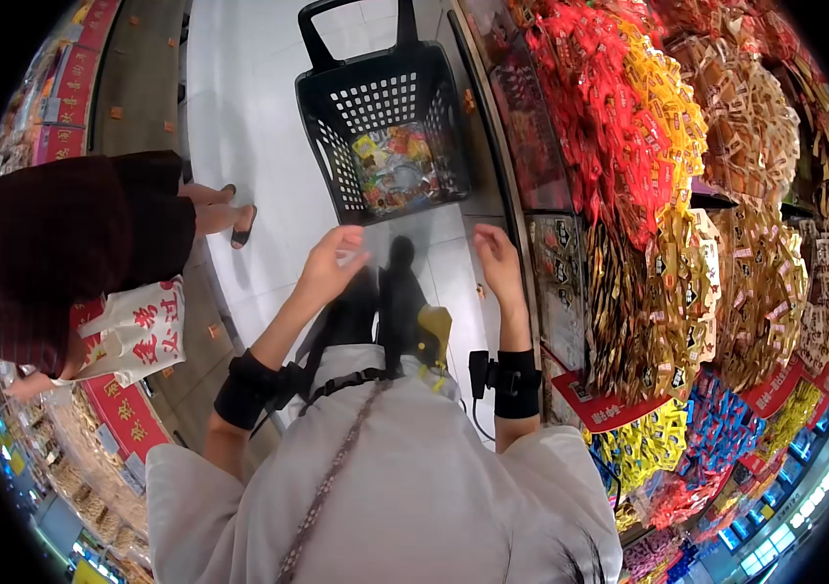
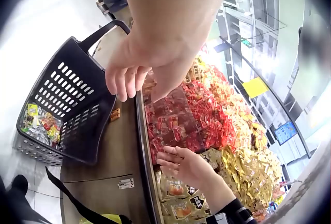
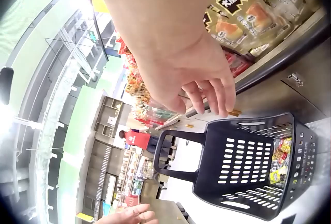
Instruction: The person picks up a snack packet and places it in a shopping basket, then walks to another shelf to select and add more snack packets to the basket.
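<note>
Both hands hang in the air, apart, holding nothing. In the head view the left hand (image 1: 333,265) is just below the near edge of a black basket (image 1: 383,78), fingers loosely bent. My right hand (image 1: 498,261) is to the right of it, beside the edge of the candy display, fingers relaxed. Colourful small packets (image 1: 397,167) lie at the bottom of the basket. From the left wrist view, the left hand (image 2: 147,61) has its fingers pointing down near the display edge. The right wrist view shows the right hand (image 3: 194,76) with loosely bent fingers above the basket's handle (image 3: 178,172).
Heaps of red packets (image 1: 601,117) and gold packets (image 1: 663,302) fill the display on the right. At the left stands a person in dark clothes (image 1: 54,243) with a white printed bag (image 1: 147,329). Farther off, the right wrist view shows a person in red (image 3: 137,139).
</note>
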The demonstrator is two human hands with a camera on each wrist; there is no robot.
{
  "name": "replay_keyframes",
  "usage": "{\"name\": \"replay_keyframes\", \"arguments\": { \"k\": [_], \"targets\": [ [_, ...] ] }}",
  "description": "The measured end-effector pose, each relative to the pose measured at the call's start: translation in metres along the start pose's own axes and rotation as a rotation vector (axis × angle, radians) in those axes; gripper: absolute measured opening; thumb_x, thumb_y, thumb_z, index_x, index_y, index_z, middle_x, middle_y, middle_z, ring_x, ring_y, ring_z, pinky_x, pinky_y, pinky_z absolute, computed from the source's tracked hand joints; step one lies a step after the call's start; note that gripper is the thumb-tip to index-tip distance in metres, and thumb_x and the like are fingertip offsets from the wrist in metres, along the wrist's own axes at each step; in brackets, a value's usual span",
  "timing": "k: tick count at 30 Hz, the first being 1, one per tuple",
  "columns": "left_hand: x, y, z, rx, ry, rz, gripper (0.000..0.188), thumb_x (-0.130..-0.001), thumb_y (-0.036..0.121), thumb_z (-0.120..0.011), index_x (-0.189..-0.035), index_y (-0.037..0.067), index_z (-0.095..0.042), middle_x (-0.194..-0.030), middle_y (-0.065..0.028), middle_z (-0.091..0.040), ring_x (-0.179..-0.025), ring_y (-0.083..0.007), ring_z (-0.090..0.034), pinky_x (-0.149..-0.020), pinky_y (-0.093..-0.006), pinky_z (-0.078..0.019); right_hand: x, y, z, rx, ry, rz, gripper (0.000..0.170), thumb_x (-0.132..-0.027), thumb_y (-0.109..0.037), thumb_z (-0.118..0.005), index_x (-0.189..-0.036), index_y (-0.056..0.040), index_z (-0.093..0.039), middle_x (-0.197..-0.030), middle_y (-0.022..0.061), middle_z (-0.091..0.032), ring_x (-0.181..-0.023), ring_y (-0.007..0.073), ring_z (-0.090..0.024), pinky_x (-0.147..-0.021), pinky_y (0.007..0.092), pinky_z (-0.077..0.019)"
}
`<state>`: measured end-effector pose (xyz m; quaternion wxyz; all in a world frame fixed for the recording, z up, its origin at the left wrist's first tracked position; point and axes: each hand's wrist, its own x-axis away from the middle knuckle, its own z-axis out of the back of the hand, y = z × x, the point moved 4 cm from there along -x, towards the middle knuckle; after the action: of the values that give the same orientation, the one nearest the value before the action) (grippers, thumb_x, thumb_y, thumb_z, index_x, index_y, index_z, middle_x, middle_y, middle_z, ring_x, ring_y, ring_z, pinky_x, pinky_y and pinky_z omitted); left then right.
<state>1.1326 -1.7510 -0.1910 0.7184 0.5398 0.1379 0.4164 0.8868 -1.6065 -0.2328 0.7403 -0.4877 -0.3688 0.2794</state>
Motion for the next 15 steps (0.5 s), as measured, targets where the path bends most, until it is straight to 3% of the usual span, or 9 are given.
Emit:
{"name": "replay_keyframes", "arguments": {
  "k": [15],
  "targets": [
    [-0.065,-0.046,0.028,0.076,-0.043,0.087,0.034,-0.074,0.011,-0.064,-0.105,0.005,-0.052,-0.089,-0.0081,-0.06,-0.083,-0.0178,-0.059,-0.073,-0.0296,-0.0456,-0.038,0.008,-0.05,0.096,-0.01,-0.137,0.024,-0.083,-0.016,-0.054,-0.103,-0.0025,-0.055,-0.096,0.0113,-0.06,-0.084,0.022,-0.059,-0.072,0.0302,-0.0461]
  ]
}}
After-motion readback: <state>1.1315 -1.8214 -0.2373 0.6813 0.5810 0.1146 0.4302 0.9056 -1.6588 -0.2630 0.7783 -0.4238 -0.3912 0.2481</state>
